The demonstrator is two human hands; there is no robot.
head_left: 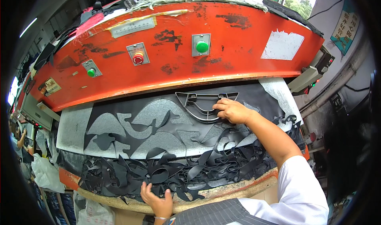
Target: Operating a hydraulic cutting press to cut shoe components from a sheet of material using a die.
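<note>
My right hand (232, 110) grips the right side of a metal cutting die (202, 114), a curved steel outline with inner braces. The die lies on a black leather sheet (254, 94), close to the front of the red press. Shaped holes cut through the sheet show the pale grey cutting board (73, 125) underneath. At the front edge my left hand (157, 199) hovers by a heap of dark leather scraps (174, 171), its fingers spread and holding nothing.
The red press head (174, 46) spans the back, with green buttons (202, 46) and a red stop button (138, 57). Control boxes (309, 80) flank it. White plastic bags (47, 171) hang at the left. Another person (20, 137) is at the far left.
</note>
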